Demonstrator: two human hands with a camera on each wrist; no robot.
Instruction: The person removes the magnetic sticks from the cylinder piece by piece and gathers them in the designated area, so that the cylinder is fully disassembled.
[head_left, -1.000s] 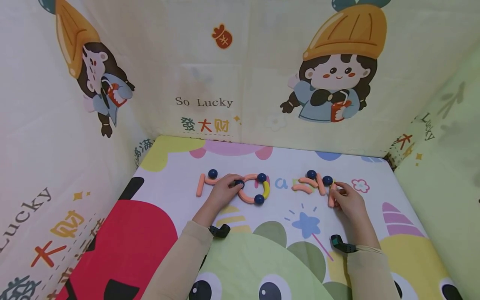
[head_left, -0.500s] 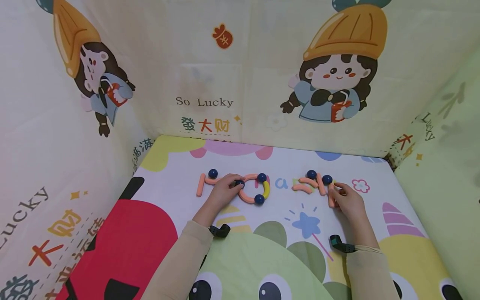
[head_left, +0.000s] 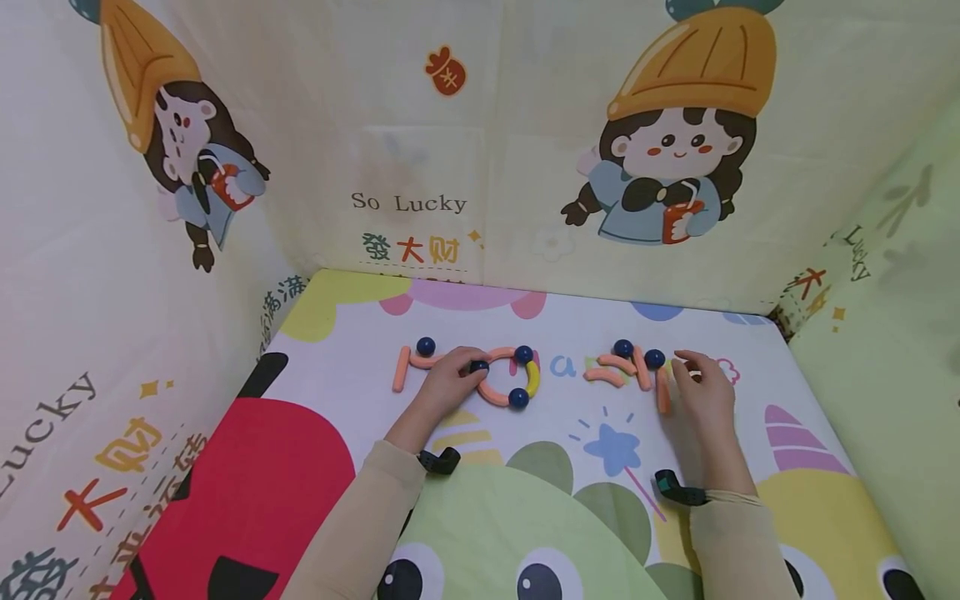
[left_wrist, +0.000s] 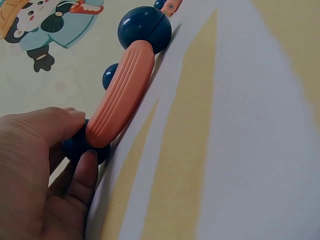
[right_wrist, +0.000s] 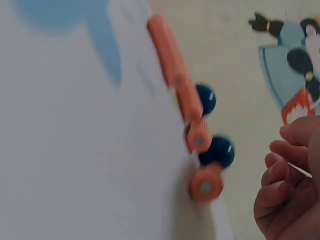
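Note:
My left hand (head_left: 446,383) pinches a dark blue ball (left_wrist: 72,148) between thumb and fingers. That ball sits on the left side of a ring made of salmon curved rods (left_wrist: 122,95), a yellow curved rod (head_left: 533,380) and other blue balls (head_left: 518,398). My right hand (head_left: 705,396) holds nothing, its fingers loosely bent, just right of a straight salmon rod (head_left: 663,392). This rod shows a grey disc on its end in the right wrist view. At its far end lies a blue ball (right_wrist: 217,151); whether they touch is unclear.
Left of the ring lie another straight rod (head_left: 401,369), a curved rod partly behind my hand, and a blue ball (head_left: 426,347). Two curved rods (head_left: 604,377), a straight rod (head_left: 641,368) and a ball (head_left: 623,349) lie right of the ring. Printed cloth walls (head_left: 525,267) enclose the table.
My right hand has let go of the straight salmon rod and moved a little to the right, away from it. My left hand has stayed on its ball.

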